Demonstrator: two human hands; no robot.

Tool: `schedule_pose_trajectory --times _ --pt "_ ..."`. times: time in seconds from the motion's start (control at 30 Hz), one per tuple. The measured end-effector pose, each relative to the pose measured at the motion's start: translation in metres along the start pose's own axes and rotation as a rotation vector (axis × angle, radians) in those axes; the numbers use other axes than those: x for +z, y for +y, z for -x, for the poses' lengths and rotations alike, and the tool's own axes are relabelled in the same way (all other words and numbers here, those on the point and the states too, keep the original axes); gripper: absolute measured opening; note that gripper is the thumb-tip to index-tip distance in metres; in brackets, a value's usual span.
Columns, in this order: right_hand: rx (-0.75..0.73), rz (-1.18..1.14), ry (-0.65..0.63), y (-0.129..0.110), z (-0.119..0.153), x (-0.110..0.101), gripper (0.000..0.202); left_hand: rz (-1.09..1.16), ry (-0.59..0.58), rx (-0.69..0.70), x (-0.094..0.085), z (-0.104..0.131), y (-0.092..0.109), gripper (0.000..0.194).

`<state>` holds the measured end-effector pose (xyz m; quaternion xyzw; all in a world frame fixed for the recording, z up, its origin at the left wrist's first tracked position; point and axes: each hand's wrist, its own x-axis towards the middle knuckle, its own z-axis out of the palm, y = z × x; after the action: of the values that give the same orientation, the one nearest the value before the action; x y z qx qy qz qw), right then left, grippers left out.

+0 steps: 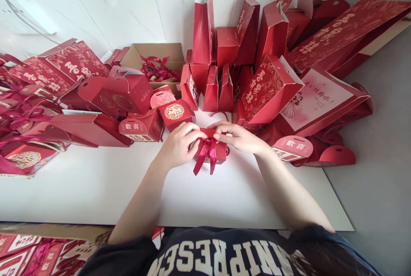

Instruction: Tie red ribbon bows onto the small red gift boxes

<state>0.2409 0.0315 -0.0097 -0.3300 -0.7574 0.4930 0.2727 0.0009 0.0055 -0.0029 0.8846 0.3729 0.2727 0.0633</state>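
A small red gift box (219, 151) stands on the white table between my hands, with a dark red satin ribbon (208, 154) on its front whose two tails hang down. From the left, my left hand (183, 144) pinches the ribbon near the box's top, fingers curled. My right hand (236, 136) reaches in from the right and closes thumb and fingers on the ribbon's other side at the top edge. The ribbon's knot is partly hidden between the fingertips.
Red gift boxes and bags crowd the left (93, 128) and right (271, 89) of the white table (244, 199). An open cardboard box (131, 57) at the back holds ribbons. More red boxes (61, 259) lie below the table edge at lower left.
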Motion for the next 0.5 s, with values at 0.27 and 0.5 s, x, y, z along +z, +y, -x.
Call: schedule_pose_trajectory --times 0.27,0.5 --pt "-0.027 0.023 0.011 0.001 -0.001 0.002 0.028 -0.048 -0.048 -0.058 -0.004 -0.002 0.006 0.01" --pt "-0.031 0.041 -0.028 -0.002 0.0 0.004 0.028 0.348 0.006 -0.213 0.007 -0.003 0.001 0.022"
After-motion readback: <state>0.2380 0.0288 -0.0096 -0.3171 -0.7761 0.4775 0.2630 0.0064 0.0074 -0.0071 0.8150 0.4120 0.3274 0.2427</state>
